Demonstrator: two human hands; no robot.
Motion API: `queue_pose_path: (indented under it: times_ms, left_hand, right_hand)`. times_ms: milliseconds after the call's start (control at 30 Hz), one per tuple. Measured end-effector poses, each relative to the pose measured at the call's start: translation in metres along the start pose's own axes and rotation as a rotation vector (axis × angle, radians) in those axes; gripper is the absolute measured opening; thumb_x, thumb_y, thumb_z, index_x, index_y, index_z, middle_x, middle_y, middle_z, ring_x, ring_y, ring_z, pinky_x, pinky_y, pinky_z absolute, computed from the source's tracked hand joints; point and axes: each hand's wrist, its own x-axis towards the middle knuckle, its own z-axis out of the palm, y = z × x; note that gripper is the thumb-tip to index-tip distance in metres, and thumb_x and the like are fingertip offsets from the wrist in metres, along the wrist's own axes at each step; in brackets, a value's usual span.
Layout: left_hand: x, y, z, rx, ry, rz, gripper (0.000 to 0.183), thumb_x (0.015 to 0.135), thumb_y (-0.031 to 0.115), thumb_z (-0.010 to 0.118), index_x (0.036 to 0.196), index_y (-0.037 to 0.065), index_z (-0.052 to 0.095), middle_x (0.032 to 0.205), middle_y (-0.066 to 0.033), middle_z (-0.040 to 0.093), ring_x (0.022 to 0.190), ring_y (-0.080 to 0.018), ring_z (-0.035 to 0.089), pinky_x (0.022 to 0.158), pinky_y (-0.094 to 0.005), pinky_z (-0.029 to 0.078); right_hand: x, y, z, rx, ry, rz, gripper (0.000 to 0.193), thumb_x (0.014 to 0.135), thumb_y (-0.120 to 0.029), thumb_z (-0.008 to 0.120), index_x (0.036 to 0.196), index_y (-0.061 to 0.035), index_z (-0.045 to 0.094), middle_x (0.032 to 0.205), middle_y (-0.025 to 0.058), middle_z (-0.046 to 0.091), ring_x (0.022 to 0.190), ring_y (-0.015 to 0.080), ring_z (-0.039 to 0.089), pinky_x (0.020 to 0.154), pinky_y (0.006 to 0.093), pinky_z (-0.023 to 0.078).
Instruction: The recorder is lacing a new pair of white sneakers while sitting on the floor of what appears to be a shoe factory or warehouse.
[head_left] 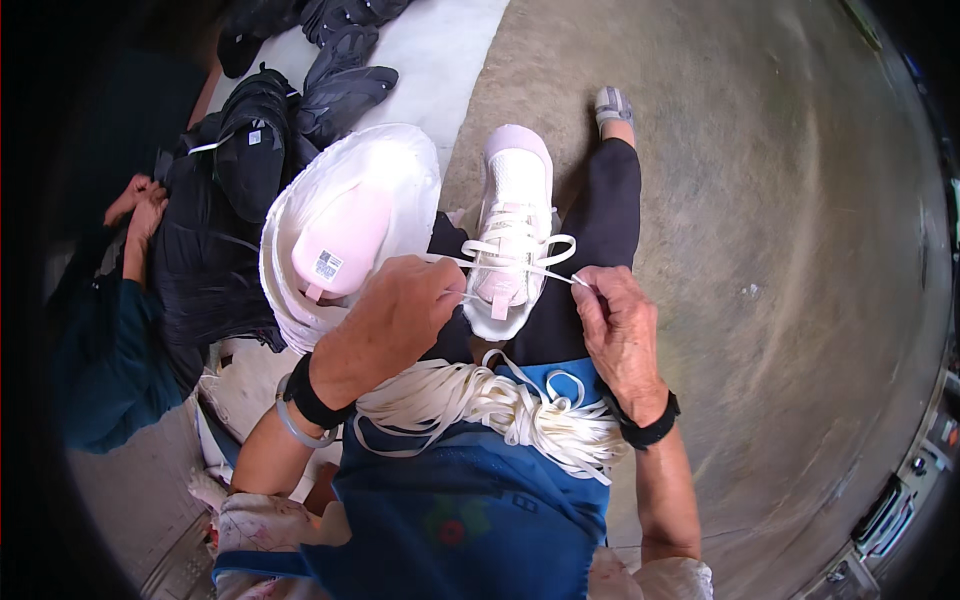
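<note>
A white sneaker with a pale pink toe rests between my knees, toe pointing away. Its white shoelace forms a bow with a loop on each side. My left hand is closed at the heel's left, a thin lace end running from its fingers. On the right, my right hand pinches the other lace end between thumb and fingers. Both ends stretch out sideways from the bow. Across my lap, on a blue apron, lies a thick bundle of loose white laces.
Left of the sneaker stands a white-lined round container with a pink, labelled shoe-shaped piece inside. Several black shoes are piled at the far left, where a co-worker's hands work. Concrete floor stretches to the right.
</note>
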Motion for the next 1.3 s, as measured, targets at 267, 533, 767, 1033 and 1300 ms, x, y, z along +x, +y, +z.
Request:
queue_pose_path:
  times_ms: [267, 533, 767, 1033, 1300]
  left_hand:
    - [0.002, 0.001, 0.006, 0.056, -0.014, -0.096, 0.005, 0.088, 0.006, 0.06, 0.091, 0.002, 0.058, 0.08, -0.0131, 0.06, 0.083, -0.0308, 0.058, 0.074, -0.0402, 0.044]
    - [0.002, 0.01, 0.006, -0.092, -0.002, -0.27, 0.002, 0.09, 0.003, 0.057, 0.091, 0.002, 0.056, 0.076, -0.0093, 0.057, 0.07, -0.0228, 0.055, 0.066, -0.0337, 0.043]
    - [0.003, 0.002, 0.009, 0.001, 0.027, -0.155, 0.003, 0.09, 0.004, 0.06, 0.092, 0.001, 0.059, 0.078, -0.0096, 0.059, 0.075, -0.023, 0.057, 0.068, -0.0331, 0.045]
    - [0.003, -0.002, 0.014, 0.074, 0.134, -0.071, 0.008, 0.087, 0.0, 0.062, 0.095, 0.001, 0.064, 0.085, -0.0132, 0.064, 0.081, -0.0303, 0.06, 0.071, -0.036, 0.047]
    - [0.001, 0.0, 0.016, 0.034, 0.082, -0.123, 0.006, 0.087, 0.002, 0.062, 0.092, 0.0, 0.06, 0.082, -0.0149, 0.062, 0.071, -0.0358, 0.059, 0.064, -0.0411, 0.046]
  right_hand:
    - [-0.01, -0.005, -0.013, 0.114, -0.211, 0.048, 0.012, 0.088, -0.002, 0.063, 0.1, -0.0016, 0.064, 0.084, 0.016, 0.06, 0.073, 0.0353, 0.062, 0.065, 0.0402, 0.051]
    - [-0.009, 0.002, -0.014, 0.048, 0.025, -0.028, 0.015, 0.085, 0.0, 0.064, 0.1, 0.0006, 0.064, 0.085, 0.0179, 0.059, 0.076, 0.0363, 0.062, 0.066, 0.0418, 0.052]
    - [0.0, 0.002, -0.027, -0.074, 0.018, 0.022, 0.019, 0.084, 0.004, 0.063, 0.103, 0.0016, 0.066, 0.091, 0.0168, 0.062, 0.079, 0.0326, 0.066, 0.069, 0.0378, 0.054]
    - [-0.008, -0.001, -0.013, 0.116, -0.128, 0.09, 0.016, 0.087, -0.001, 0.063, 0.103, 0.0012, 0.065, 0.095, 0.0191, 0.066, 0.084, 0.0383, 0.065, 0.074, 0.0406, 0.053]
    - [-0.001, -0.012, -0.005, 0.134, -0.171, 0.017, 0.018, 0.087, -0.002, 0.063, 0.104, 0.0019, 0.063, 0.093, 0.0209, 0.065, 0.081, 0.0397, 0.064, 0.07, 0.042, 0.053]
